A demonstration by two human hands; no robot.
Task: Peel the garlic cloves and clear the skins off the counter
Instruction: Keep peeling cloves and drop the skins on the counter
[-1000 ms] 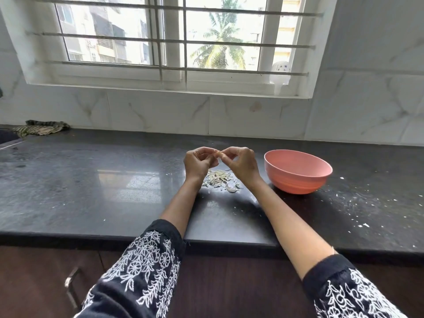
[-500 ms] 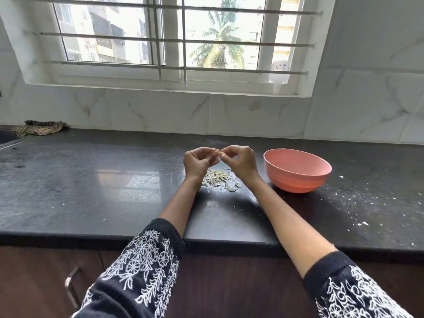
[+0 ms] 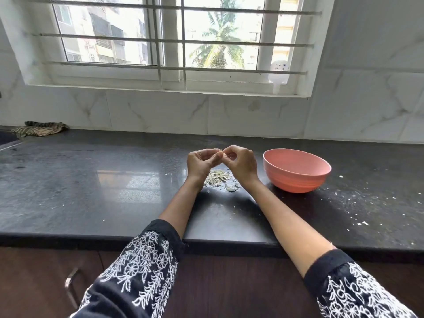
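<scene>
Hands pinching garlic clove, skins beneath

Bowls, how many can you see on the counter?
1. The pink bowl sits on the black counter, just right of the right hand and the pile of garlic skins. No other bowl shows in this view.

Head camera looks down across the counter.

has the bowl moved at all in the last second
No. The bowl sits in the same spot on the counter, right of the skins, below the window's right corner.
</scene>
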